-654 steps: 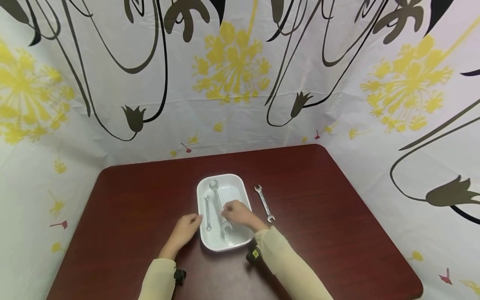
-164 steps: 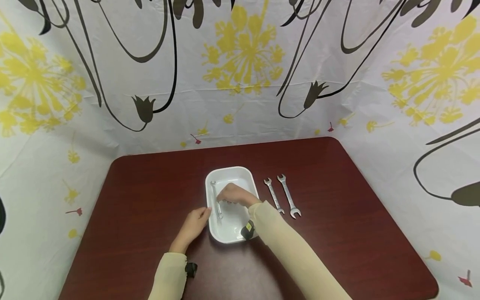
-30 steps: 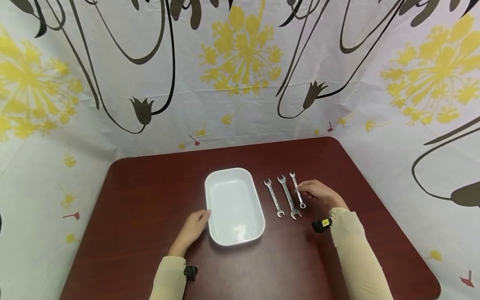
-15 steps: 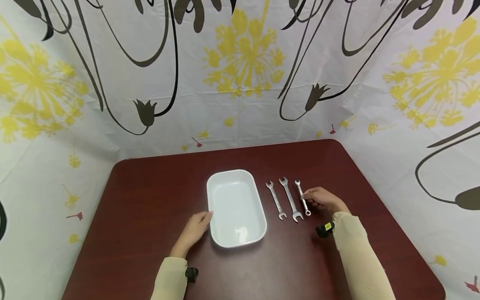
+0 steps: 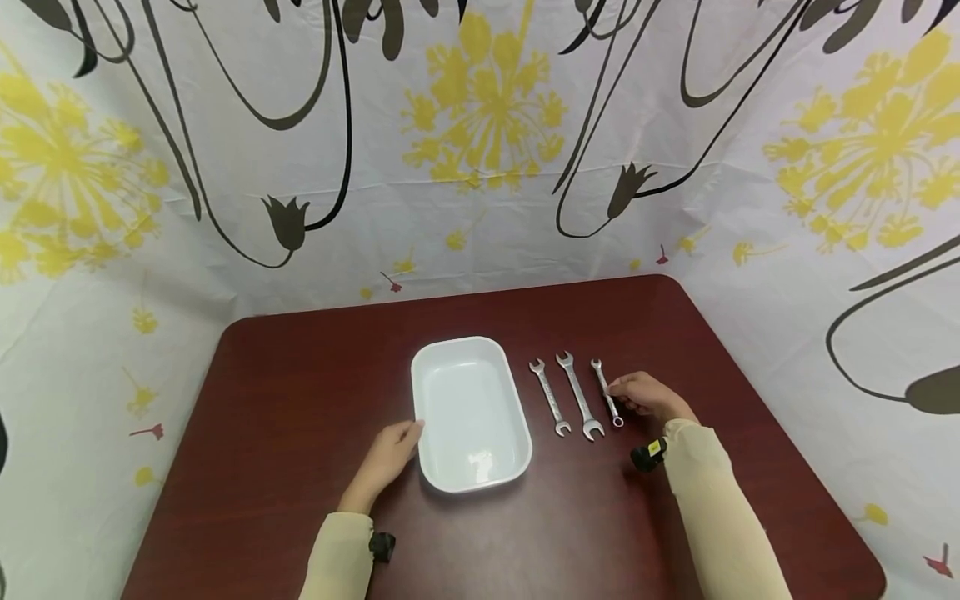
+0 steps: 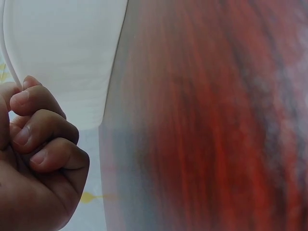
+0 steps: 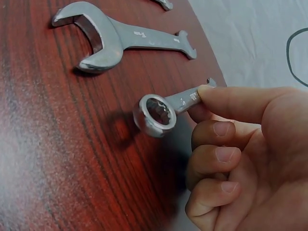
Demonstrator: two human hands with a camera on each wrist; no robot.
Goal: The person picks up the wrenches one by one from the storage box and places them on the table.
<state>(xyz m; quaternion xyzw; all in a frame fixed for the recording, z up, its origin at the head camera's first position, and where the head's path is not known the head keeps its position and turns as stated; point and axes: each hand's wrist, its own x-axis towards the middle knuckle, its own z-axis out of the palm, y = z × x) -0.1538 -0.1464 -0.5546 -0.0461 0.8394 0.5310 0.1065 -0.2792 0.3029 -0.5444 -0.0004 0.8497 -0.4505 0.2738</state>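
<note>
My right hand (image 5: 647, 395) pinches the small combination wrench (image 5: 614, 412) between thumb and index finger, at the right end of a row of wrenches. In the right wrist view its ring end (image 7: 143, 119) faces the camera, close over the table, with a shadow beside it. To its left lie a large open-end wrench (image 5: 579, 398) and a shorter open-end wrench (image 5: 551, 400), roughly parallel. My left hand (image 5: 384, 462) grips the left rim of a white tray (image 5: 471, 417), which holds nothing. In the left wrist view the thumb and index finger meet at the rim.
The dark red-brown table (image 5: 300, 392) has rounded corners. A white flowered cloth (image 5: 480, 242) hangs behind it and along both sides. Each wrist carries a small black camera, such as the right one (image 5: 647, 456).
Earlier two wrenches lay in the tray, then one; now all are on the table to its right. Over the last second the combination wrench shifted slightly right and nearer me. The left hand stayed at the rim.
</note>
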